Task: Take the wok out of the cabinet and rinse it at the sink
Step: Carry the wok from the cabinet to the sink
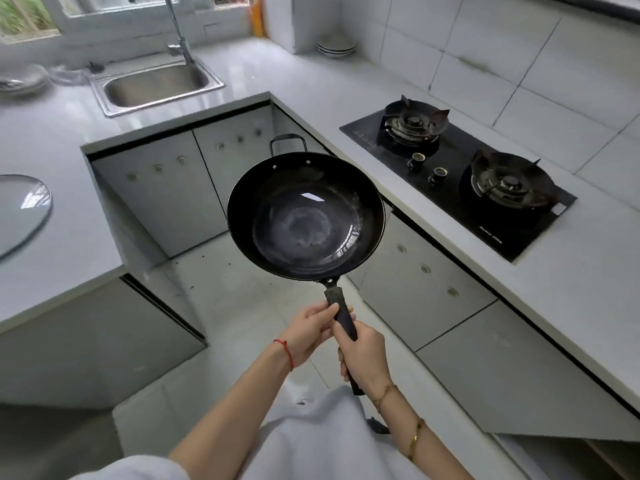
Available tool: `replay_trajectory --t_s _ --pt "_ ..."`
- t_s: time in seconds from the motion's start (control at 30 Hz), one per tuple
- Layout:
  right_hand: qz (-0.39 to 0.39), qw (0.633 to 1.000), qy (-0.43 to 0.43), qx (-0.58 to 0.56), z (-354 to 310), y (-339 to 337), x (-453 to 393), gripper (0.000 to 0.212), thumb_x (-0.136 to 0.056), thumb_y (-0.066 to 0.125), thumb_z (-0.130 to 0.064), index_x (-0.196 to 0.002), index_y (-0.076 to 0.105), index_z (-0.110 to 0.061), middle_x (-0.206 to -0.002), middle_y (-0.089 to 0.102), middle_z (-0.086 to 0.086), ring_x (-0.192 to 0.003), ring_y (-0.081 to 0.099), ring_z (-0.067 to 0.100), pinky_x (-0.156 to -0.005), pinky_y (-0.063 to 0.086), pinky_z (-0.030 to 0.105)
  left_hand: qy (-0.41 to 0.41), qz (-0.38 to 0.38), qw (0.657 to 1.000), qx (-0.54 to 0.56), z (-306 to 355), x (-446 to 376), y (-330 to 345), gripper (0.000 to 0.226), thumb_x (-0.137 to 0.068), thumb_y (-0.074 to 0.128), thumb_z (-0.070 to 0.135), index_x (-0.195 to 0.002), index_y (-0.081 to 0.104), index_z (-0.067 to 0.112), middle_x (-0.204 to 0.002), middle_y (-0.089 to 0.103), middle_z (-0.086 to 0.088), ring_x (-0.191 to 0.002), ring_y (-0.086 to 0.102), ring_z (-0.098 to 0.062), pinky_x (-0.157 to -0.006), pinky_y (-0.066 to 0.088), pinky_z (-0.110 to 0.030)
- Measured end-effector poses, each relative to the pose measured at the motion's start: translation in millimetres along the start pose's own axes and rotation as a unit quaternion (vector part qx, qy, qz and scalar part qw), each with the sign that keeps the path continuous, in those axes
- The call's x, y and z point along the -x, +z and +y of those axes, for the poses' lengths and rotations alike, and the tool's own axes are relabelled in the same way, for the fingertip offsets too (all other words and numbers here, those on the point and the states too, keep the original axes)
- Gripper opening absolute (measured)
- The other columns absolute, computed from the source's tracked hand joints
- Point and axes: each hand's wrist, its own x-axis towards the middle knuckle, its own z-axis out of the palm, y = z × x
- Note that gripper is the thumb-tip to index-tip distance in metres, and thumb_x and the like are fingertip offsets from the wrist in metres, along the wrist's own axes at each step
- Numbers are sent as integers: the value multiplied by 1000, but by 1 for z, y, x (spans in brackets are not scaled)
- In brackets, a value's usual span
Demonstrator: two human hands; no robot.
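While both hands are wrapped on the long handle, the wok (306, 216) hangs out over the floor at 12 o'clock from them, bowl facing up and level-ish, with its small loop handle on the far rim. The right hand (363, 358) has a full fist round the lower handle; the left hand (310, 329) grips just above it, touching, thumb laid along the top. The sink (157, 85) sits well apart at about 11 o'clock from the wok, faucet (177, 29) behind it. The stove (460, 174) is at 2 o'clock on the counter (311, 77). Something pale smudges the wok's bottom, can't tell if it's residue or glare.
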Motion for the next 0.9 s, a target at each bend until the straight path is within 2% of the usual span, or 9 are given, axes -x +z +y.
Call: replay_trajectory --t_s 0.13,0.5,0.63,0.8,0.9 --pt "-10 1000 -8 -5 -23 19 -38 38 -94 57 -37 -74 57 -4 -46 54 6 -32 51 23 -35 41 26 9 15 1000 -7 35 -22 -20 28 -101 48 15 -122 59 0 -115 71 -16 -109 68 -21 -89 55 -25" --pt "-34 999 -17 6 -75 50 -154 41 -96 56 -36 -71 57 -2 -46 54 8 -31 51 20 -34 39 23 37 64 997 -10 115 -102 -56 33 -102 46 13 -126 55 -7 -123 65 -23 -105 68 -23 -88 56 -25" --pt "-41 998 -30 21 -99 53 -211 40 -94 55 -36 -69 58 -4 -44 54 6 -31 52 19 -35 41 24 48 76 996 -13 151 -147 -64 31 -102 45 12 -123 57 -7 -120 66 -21 -102 68 -22 -87 56 -24" --pt "-56 997 -42 31 -138 51 -293 39 -91 55 -39 -71 59 -6 -45 56 5 -31 53 19 -34 41 25 65 89 994 -5 210 -209 -69 26 -102 45 12 -116 61 -3 -112 67 -17 -107 65 -23 -96 53 -29" --pt "-58 997 -49 31 -160 48 -340 38 -91 56 -39 -70 58 -8 -44 55 5 -32 53 19 -34 41 26 76 92 993 2 244 -248 -73 28 -102 46 11 -118 60 -7 -112 68 -17 -101 68 -20 -91 55 -27"
